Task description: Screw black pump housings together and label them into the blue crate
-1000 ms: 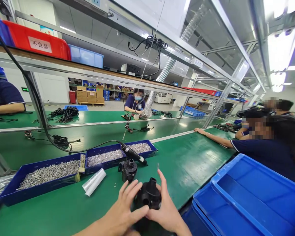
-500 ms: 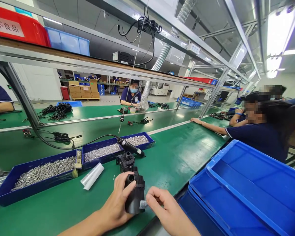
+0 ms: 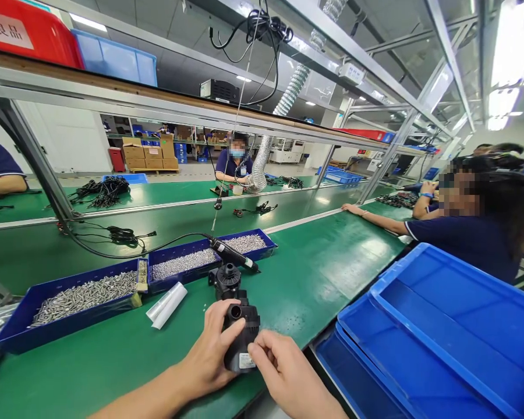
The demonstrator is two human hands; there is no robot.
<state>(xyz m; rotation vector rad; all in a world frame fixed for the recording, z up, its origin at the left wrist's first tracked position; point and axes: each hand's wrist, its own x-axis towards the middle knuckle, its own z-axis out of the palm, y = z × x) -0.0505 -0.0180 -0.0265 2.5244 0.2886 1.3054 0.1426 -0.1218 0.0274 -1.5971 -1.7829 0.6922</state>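
Note:
My left hand is wrapped round a black pump, thumb across its body and the round port opening facing up towards me. A white printed label shows on the pump's lower side. My right hand is closed in a pinch against the pump's right side, thumb tip at the label's upper right edge. Whatever lies between those fingertips is hidden. Just beyond stands a second black pump with a round ribbed top. Behind it a black electric screwdriver rests across the screw bins, its cable running left.
Blue bins of metal screws line the green bench. A rolled clear plastic sheet lies before them. Stacked blue crates stand at right. A co-worker's arm reaches onto the bench; another person sits opposite.
My right hand has moved slightly left and now meets the pump. The label has shifted left and faces me more fully. My left hand keeps its grip; the view has tilted slightly.

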